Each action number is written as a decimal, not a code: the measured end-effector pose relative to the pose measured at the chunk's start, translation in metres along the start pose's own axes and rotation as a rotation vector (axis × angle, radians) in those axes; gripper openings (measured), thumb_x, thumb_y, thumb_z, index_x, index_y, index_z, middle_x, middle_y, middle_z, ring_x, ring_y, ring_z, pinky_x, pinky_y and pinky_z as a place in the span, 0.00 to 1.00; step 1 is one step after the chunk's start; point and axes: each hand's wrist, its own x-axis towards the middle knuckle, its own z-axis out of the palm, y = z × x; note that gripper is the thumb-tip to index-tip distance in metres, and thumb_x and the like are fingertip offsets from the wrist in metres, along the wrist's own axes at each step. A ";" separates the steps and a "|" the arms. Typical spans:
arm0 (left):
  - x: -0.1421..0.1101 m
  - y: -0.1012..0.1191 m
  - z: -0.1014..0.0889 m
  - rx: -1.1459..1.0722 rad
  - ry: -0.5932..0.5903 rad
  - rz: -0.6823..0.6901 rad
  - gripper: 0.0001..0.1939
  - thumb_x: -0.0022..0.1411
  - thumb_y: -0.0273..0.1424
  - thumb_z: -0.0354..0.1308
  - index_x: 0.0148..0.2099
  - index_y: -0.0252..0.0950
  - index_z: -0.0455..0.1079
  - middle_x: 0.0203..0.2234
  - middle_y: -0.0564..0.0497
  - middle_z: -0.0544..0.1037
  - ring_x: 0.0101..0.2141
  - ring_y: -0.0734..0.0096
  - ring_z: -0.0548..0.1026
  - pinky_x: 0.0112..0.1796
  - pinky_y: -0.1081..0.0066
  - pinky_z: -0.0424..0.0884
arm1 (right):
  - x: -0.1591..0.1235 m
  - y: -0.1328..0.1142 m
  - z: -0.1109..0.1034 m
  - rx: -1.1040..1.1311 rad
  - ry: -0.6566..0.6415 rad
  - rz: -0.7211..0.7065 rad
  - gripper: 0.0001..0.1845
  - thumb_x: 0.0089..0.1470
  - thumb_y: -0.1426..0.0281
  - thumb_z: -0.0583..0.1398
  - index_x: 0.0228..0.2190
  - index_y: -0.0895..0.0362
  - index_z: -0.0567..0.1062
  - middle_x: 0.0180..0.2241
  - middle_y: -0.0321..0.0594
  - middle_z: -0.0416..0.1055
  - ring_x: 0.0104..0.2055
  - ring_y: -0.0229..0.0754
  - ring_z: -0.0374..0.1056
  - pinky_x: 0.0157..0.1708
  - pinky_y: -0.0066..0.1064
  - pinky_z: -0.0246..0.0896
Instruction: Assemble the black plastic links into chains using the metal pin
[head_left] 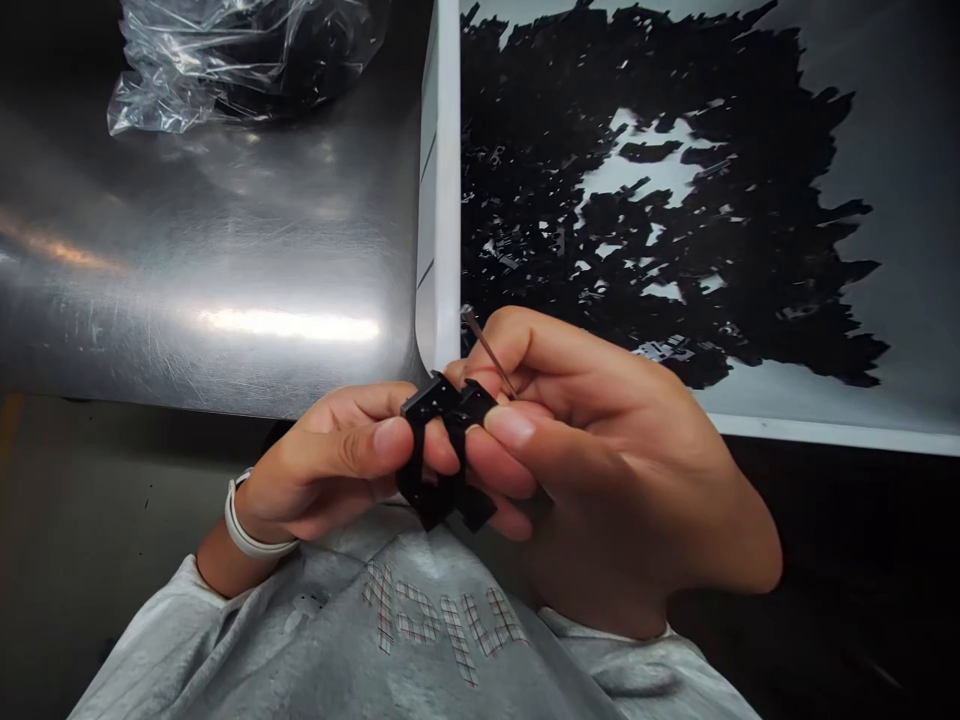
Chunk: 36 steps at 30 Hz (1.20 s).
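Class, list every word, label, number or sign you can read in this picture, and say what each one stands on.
Plaid letters on the grey sweatshirt: seen upside down and creased, not readable with certainty.
Black plastic parts in the hands, tray, plastic bag: no readable text.

One view only, from a camera worn on the person's head; it looks forward and steeply down, so the person's own grey shirt [420, 640] fills the bottom edge; the hands [525, 470] sit very near the lens, low in the middle, large in the picture; beyond them the view takes in a steel table [187, 280] on the left and a white tray [442, 200] on the right, both cut by the top edge; a plastic bag [240, 60] lies at the top left, farthest from the lens; straight edges bow near the borders, as with a wide lens; heights are squeezed; no second view shares the scene.
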 end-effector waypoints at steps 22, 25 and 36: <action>-0.006 -0.002 0.000 0.053 -0.055 0.133 0.15 0.67 0.44 0.63 0.34 0.39 0.76 0.30 0.48 0.81 0.32 0.65 0.78 0.35 0.66 0.69 | 0.007 -0.006 0.003 -0.041 0.003 0.014 0.24 0.46 0.57 0.78 0.24 0.51 0.69 0.20 0.33 0.71 0.18 0.32 0.59 0.13 0.26 0.42; -0.006 -0.003 -0.001 0.058 -0.044 0.131 0.15 0.66 0.44 0.63 0.34 0.38 0.75 0.30 0.48 0.81 0.33 0.64 0.79 0.36 0.66 0.70 | 0.007 -0.006 0.002 -0.058 0.014 -0.002 0.25 0.45 0.56 0.78 0.24 0.51 0.69 0.19 0.32 0.70 0.16 0.31 0.56 0.13 0.26 0.40; -0.002 -0.003 0.000 0.028 -0.034 0.057 0.22 0.63 0.51 0.65 0.30 0.39 0.69 0.28 0.49 0.80 0.39 0.56 0.83 0.39 0.63 0.75 | 0.004 -0.004 0.003 -0.092 0.068 -0.049 0.22 0.51 0.56 0.75 0.26 0.52 0.71 0.21 0.30 0.75 0.16 0.29 0.61 0.13 0.22 0.53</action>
